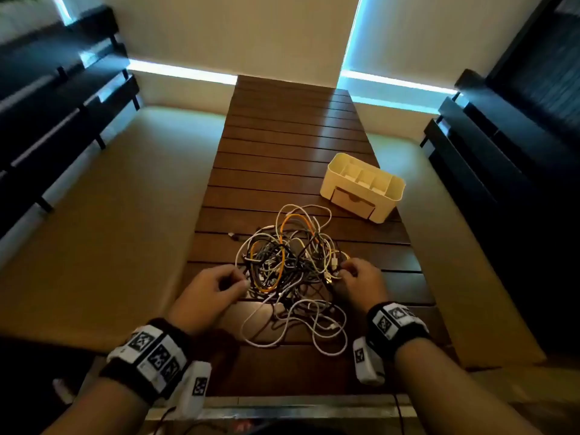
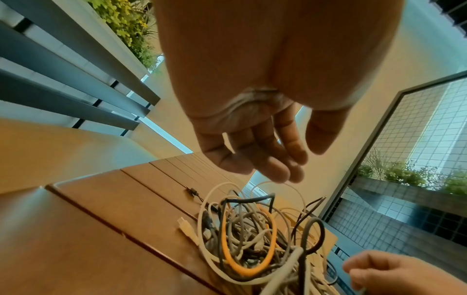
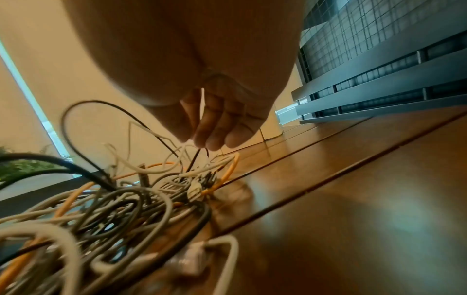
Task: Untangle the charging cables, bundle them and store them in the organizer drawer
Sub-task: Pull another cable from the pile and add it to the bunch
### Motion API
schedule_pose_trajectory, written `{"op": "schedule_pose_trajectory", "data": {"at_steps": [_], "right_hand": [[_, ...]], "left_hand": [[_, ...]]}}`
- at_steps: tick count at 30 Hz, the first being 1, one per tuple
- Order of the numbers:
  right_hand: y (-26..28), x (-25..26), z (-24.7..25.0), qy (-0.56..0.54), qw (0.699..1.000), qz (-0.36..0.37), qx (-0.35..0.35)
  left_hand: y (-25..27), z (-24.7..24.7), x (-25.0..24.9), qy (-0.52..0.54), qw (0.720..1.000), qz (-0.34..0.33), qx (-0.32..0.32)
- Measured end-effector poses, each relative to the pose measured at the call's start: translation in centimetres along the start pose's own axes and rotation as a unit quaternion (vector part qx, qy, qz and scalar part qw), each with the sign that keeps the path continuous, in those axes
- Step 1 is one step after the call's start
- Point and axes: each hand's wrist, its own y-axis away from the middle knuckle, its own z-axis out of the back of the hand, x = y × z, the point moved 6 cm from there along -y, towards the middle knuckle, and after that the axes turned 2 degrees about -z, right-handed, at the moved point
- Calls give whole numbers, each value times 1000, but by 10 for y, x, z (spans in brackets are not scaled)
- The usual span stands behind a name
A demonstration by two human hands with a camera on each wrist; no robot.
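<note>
Head view, wrist bands [image 1: 396, 321] with black-white square markers, no legible writing

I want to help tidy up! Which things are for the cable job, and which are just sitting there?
For the job:
tangled charging cables
cream organizer with its drawer
left hand, right hand

Just there:
wooden slatted table
dark benches
plants

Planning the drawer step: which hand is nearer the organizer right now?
Right. The right hand is at the cable tangle's right edge, below the organizer; the left hand sits at the tangle's left edge, farther away.
</note>
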Motion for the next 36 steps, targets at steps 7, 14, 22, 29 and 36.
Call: {"op": "schedule_pose_trajectory", "data": {"at_steps": [7, 14, 22, 29, 36], "right_hand": [[-53, 38, 10, 31, 999, -2, -15], [-72, 57, -5, 121, 991, -38, 47], [-24, 138, 23, -45, 997, 60, -22], [26, 185, 56, 48, 963, 260, 44], [36, 178, 67, 19, 945, 326, -10]], "left_hand": [[2, 20, 5, 7, 1000, 7, -4], [-1, 27, -1, 14, 1000, -4, 5], [-38, 13, -47, -15, 995, -96, -30], [-74, -21, -94, -146, 976, -160, 27], [-80, -37, -89, -215, 966, -136, -51]]}}
